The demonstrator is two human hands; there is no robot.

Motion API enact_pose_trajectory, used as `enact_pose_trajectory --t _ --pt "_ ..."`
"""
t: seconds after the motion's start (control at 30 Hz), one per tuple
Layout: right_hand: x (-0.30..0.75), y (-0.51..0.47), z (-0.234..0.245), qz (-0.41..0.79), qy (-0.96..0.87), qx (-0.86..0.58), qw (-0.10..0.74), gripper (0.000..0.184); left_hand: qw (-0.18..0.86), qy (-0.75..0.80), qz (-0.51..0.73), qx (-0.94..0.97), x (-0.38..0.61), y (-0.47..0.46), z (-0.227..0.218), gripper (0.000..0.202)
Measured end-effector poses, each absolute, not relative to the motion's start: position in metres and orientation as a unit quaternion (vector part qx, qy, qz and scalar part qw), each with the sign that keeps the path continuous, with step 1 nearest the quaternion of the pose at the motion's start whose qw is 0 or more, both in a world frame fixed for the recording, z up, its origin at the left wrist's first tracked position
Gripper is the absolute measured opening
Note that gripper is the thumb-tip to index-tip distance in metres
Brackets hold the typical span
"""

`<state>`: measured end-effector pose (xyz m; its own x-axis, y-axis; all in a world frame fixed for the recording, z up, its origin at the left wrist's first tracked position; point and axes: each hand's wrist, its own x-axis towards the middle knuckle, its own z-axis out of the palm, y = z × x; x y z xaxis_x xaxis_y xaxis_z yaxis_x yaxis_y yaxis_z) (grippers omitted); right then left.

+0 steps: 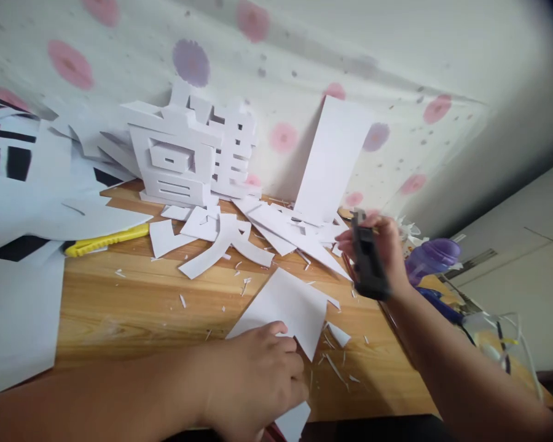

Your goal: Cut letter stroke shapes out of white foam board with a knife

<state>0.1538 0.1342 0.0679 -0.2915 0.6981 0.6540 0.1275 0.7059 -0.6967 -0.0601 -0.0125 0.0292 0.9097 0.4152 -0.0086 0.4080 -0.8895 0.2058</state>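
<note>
My right hand [387, 245] is raised over the right side of the table, closed around a black tool [368, 264] with a silver-grey tip. Motion blur hides its exact kind. Near the front edge, my left hand [262, 374] has its fingers curled over a piece of white card [293, 421], which sticks out below it. A larger white card sheet [283, 301] lies flat just beyond and partly under that hand. Farther back is a curved, forked white cutout [225, 242].
White layered cutout shapes [175, 159] and a tall white panel [334, 159] stand against the flowered wall covering. A yellow utility knife [108, 239] lies left, beside black-and-white sheets [23, 294]. A purple bottle [431, 258] is at right. Paper scraps litter the wooden table [133, 319].
</note>
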Motion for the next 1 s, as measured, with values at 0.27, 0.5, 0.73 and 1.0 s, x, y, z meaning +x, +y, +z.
enact_pose_trajectory --t 0.27,0.5,0.73,1.0 --pt "0.210 0.076 0.042 0.392 -0.666 -0.311 0.553 0.035 0.154 0.213 0.039 0.964 -0.059 -0.006 0.022 0.044" --pt "0.243 0.048 0.013 0.406 -0.708 -0.385 0.430 0.032 0.188 0.296 0.096 0.932 -0.075 0.019 0.038 0.057" --pt "0.216 0.002 -0.016 0.648 -0.628 -0.314 0.296 0.043 0.178 0.314 0.162 0.918 -0.086 0.032 0.041 0.058" --pt "0.240 0.050 -0.014 0.399 -0.520 -0.449 0.607 0.037 0.194 0.308 0.128 0.923 -0.078 0.027 0.034 0.058"
